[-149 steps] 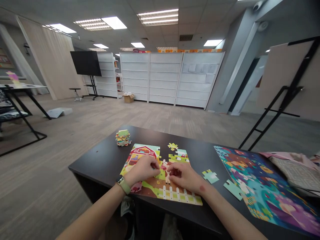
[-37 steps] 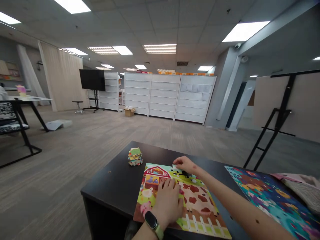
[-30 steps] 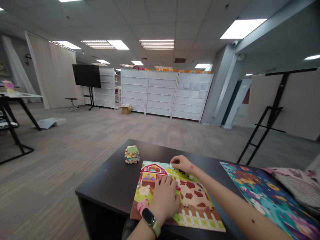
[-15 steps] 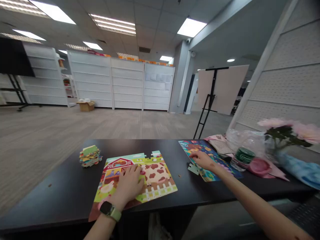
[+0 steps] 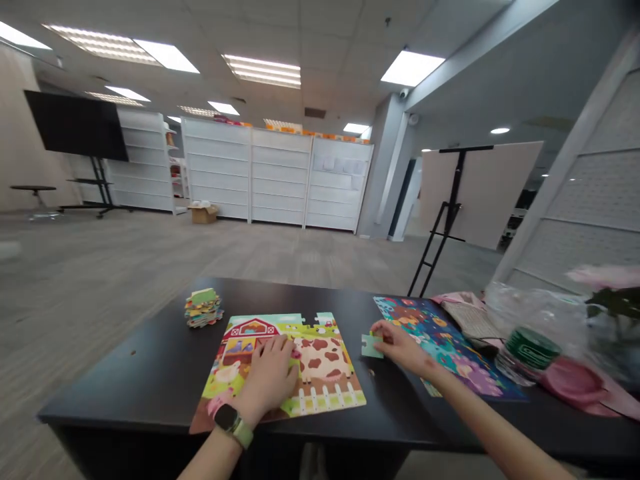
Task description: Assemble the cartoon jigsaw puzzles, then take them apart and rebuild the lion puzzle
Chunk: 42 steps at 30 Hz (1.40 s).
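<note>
My left hand, with a watch at the wrist, lies flat on the farm jigsaw puzzle, fingers spread near the barn and the cow. A gap shows in the puzzle's top edge. To its right, my right hand pinches a pale green puzzle piece between thumb and fingers, over the dark table. Beneath and beyond my right forearm is a blue sea-themed picture, partly covered by the arm. A stack of puzzle pieces stands at the table's far left.
On the right of the dark table are a plastic bottle with a green label, clear plastic wrap, pink wrapping and flowers. Behind the table stands an easel on the carpeted floor.
My right hand has moved left off the sea picture, carrying the pale green piece toward the farm puzzle. My left hand stays on the puzzle. The camera has turned left.
</note>
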Each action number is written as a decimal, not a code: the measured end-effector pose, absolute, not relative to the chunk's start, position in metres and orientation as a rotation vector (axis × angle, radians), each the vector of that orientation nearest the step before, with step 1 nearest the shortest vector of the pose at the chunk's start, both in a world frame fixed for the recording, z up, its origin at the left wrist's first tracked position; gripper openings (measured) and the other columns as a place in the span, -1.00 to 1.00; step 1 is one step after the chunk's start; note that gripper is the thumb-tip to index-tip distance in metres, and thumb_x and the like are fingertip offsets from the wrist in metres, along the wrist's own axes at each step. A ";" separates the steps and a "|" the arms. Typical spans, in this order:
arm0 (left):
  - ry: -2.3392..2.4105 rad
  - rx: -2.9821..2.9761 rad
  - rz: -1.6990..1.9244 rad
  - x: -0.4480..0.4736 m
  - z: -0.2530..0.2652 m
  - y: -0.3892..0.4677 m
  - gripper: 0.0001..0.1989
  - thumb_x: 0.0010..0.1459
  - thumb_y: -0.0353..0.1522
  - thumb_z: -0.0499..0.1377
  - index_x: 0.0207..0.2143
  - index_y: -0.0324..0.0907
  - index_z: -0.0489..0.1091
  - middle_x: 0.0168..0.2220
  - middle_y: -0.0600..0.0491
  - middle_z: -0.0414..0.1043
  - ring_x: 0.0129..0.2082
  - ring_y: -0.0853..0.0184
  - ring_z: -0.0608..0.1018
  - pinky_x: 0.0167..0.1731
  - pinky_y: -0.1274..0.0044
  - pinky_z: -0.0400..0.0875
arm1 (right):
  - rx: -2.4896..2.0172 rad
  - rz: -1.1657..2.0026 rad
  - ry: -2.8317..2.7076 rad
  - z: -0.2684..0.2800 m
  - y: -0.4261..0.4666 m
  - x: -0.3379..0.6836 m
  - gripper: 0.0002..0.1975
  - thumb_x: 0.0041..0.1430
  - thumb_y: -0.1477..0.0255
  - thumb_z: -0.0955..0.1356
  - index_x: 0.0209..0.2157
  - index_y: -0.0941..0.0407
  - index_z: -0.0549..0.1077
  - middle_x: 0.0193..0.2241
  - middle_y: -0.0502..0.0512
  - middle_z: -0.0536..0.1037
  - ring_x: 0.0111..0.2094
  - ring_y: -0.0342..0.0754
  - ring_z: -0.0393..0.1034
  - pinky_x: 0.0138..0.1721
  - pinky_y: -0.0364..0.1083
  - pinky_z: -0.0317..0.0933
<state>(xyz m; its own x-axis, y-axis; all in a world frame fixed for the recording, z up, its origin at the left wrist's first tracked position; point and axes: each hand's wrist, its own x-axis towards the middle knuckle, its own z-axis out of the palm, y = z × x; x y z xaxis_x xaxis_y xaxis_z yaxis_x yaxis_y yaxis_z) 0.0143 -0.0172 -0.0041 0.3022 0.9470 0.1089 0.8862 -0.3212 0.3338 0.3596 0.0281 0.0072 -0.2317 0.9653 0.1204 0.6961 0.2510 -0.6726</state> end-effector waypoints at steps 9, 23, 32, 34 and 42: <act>1.583 2.322 0.523 0.007 -0.001 -0.020 -0.61 0.20 -0.28 0.00 0.05 -0.09 0.39 0.21 -0.11 0.31 0.24 -0.01 0.29 0.23 0.11 0.07 | -1.175 0.881 -1.766 -0.008 0.121 0.241 -0.56 0.16 0.10 0.28 -0.03 0.05 0.43 -0.37 0.02 0.45 -0.46 -0.08 0.33 -0.44 -0.07 0.32; 1.251 1.656 1.324 0.029 -0.004 0.042 -0.84 0.19 -0.34 0.11 -0.22 -0.18 0.43 -0.35 0.02 0.53 -0.33 0.28 0.56 -0.30 0.49 0.42 | -0.901 1.234 -1.761 0.007 0.069 0.203 -0.52 0.02 0.34 0.44 0.00 0.01 0.34 -0.35 -0.04 0.49 -0.39 -0.10 0.42 -0.36 -0.12 0.30; 1.368 2.008 1.104 0.029 -0.006 0.031 -0.90 0.12 -0.39 0.12 -0.28 -0.14 0.38 -0.24 0.01 0.50 -0.16 0.20 0.53 -0.11 0.41 0.38 | -1.156 0.694 -1.623 -0.031 0.116 0.227 -0.75 0.14 0.22 0.33 -0.24 0.09 0.47 -0.38 0.08 0.57 -0.35 -0.01 0.44 -0.32 -0.07 0.29; 1.401 2.110 1.032 0.026 -0.005 0.022 -0.81 0.15 -0.37 0.10 -0.17 -0.14 0.40 -0.13 -0.02 0.50 -0.06 0.17 0.50 -0.01 0.38 0.34 | -1.176 0.655 -1.647 -0.033 0.121 0.231 -0.77 0.10 0.28 0.34 -0.26 0.10 0.52 -0.37 0.09 0.58 -0.31 0.01 0.45 -0.28 -0.06 0.29; 1.540 2.266 0.765 -0.003 -0.007 0.008 -0.79 0.17 -0.31 0.08 -0.19 -0.13 0.44 -0.11 -0.07 0.49 -0.05 0.12 0.48 -0.04 0.38 0.33 | -1.208 0.588 -1.745 -0.043 0.125 0.232 -0.67 0.12 0.40 0.27 -0.13 0.15 0.56 -0.40 0.09 0.59 -0.40 -0.02 0.46 -0.31 -0.07 0.30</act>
